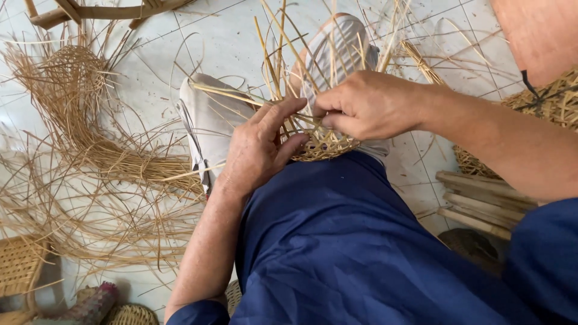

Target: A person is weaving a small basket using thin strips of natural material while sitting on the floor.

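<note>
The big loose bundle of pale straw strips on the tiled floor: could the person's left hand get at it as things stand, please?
Probably yes: the big loose bundle of pale straw strips lies open on the left hand's side with nothing between, though that hand now rests on the small half-woven straw basket.

White tiled floor (pixel 223 42), littered with weaving straw.

Left of my fingers I see a big curved bundle of tan straw strands (pixel 84 138); right of them, stacked pale wooden slats (pixel 481 201); below-left, a small square woven mat (pixel 18 265).
</note>
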